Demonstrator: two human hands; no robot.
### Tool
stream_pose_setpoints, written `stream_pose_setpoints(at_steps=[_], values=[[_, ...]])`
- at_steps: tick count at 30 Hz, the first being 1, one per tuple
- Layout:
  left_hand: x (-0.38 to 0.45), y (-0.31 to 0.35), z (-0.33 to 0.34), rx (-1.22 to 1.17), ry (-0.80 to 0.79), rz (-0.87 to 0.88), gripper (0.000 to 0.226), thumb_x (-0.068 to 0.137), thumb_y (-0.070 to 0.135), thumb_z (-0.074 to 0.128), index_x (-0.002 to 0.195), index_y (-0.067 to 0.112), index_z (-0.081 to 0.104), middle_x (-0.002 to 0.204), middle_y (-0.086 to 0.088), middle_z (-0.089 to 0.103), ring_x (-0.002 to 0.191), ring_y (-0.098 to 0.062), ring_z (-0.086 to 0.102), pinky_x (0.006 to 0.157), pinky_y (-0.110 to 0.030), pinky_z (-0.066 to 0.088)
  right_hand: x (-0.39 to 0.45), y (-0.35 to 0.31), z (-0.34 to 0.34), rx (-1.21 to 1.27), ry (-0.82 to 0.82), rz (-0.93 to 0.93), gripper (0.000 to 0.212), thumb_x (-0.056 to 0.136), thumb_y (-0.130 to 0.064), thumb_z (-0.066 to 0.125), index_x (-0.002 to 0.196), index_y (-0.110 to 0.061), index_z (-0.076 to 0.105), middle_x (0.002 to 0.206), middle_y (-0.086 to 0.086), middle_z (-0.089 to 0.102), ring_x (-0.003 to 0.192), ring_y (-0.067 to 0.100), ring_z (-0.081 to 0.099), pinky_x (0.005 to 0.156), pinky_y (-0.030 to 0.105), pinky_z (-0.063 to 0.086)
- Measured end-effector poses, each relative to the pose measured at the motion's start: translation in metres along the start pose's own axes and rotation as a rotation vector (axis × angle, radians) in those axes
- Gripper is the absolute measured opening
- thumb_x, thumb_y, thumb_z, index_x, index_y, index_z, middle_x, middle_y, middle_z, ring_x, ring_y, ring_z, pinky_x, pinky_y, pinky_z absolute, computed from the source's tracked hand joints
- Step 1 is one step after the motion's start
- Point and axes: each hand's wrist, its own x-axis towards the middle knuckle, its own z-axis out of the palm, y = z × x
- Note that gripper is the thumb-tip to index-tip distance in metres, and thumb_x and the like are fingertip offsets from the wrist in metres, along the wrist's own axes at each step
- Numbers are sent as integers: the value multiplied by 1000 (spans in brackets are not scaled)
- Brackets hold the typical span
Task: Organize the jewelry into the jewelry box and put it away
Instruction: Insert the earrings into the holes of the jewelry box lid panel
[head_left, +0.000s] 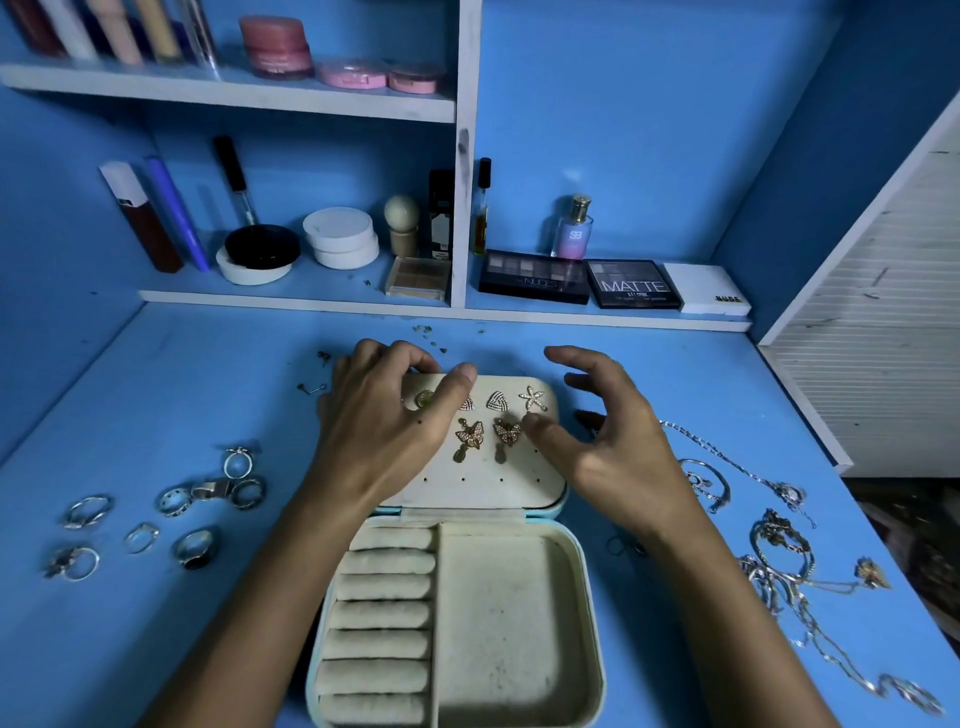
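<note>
An open cream jewelry box (514, 623) lies on the blue desk before me, lid flat at the far side. Several gold earrings (498, 421) are pinned on the lid panel (493, 483): butterflies, triangles, a starfish. My left hand (384, 415) grips the lid's far left edge, fingers curled over it and thumb on the panel. Over the lid's right side hovers my right hand (608, 431), fingers spread and holding nothing. Several silver rings (171, 514) lie left of the box. Tangled necklaces (779, 561) lie to the right. The ring rolls and the square compartment hold nothing.
Small earring pieces (311, 387) lie on the desk beyond my left hand. A low shelf at the back carries eyeshadow palettes (535, 278), a perfume bottle (574, 228), jars and tubes. A white slatted panel (883, 312) stands at the right.
</note>
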Motion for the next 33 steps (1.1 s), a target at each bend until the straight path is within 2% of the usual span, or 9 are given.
stream_pose_setpoints(at_steps=[2, 5, 7, 12, 17, 22, 24, 28, 33], values=[[0, 0, -1, -27, -3, 1, 56, 67, 79, 33, 88, 33, 58, 100, 17, 47, 105, -5, 37, 104, -46, 34, 1, -1, 1, -26, -90, 72, 69, 82, -36, 79, 142, -39, 45, 138, -22, 45, 125, -1, 46, 103, 20, 40], [1, -2, -2, -56, -6, 1, 55, 68, 78, 30, 85, 33, 57, 100, 15, 49, 111, -8, 40, 106, -49, 33, 2, 3, 3, -43, -152, 120, 90, 68, -55, 79, 147, -38, 39, 142, -19, 46, 124, 8, 54, 105, 33, 48], [1, -2, -2, -72, -8, -1, 54, 69, 77, 29, 84, 33, 57, 102, 14, 50, 114, -10, 41, 106, -49, 33, 3, 5, 4, -51, -158, 121, 95, 63, -59, 77, 147, -36, 40, 140, -17, 50, 121, 8, 57, 103, 36, 50], [0, -3, -3, -104, 2, 9, 55, 72, 73, 27, 89, 32, 59, 104, 11, 51, 115, -11, 42, 107, -49, 32, 5, 7, 6, -53, -175, 98, 77, 65, -55, 79, 133, -37, 48, 126, -15, 60, 111, 4, 62, 97, 35, 53], [2, -8, -2, -105, -5, 10, 59, 73, 71, 27, 95, 30, 64, 106, 11, 53, 117, -11, 43, 106, -47, 33, 7, 9, 6, -15, -186, 121, 69, 65, -51, 81, 126, -37, 53, 117, -15, 66, 103, 3, 65, 93, 35, 56], [5, -10, -4, -173, -8, -24, 56, 74, 68, 31, 91, 29, 67, 101, 14, 57, 112, -10, 49, 94, -34, 37, 7, 6, 5, 3, -204, 130, 59, 72, -41, 84, 123, -35, 54, 111, -15, 68, 100, 1, 66, 92, 34, 56], [8, -11, -6, -201, -3, -38, 48, 80, 62, 37, 90, 27, 68, 101, 12, 60, 105, -8, 52, 89, -33, 39, 7, 4, 4, 8, -211, 134, 57, 75, -36, 84, 123, -33, 54, 110, -15, 69, 99, 0, 66, 92, 31, 55], [17, -12, -11, -191, 33, -21, 25, 98, 38, 50, 92, 23, 70, 101, 11, 65, 95, -8, 57, 83, -31, 43, 7, 2, 4, 17, -217, 135, 54, 75, -35, 84, 120, -34, 55, 108, -15, 70, 97, 0, 67, 92, 32, 56], [48, -17, -16, -66, 51, 53, 11, 95, 27, 61, 93, 21, 70, 89, 12, 67, 81, -10, 60, 77, -27, 45, 5, -1, 1, 20, -222, 139, 52, 76, -32, 84, 119, -33, 55, 105, -17, 70, 92, -5, 66, 87, 24, 55]])
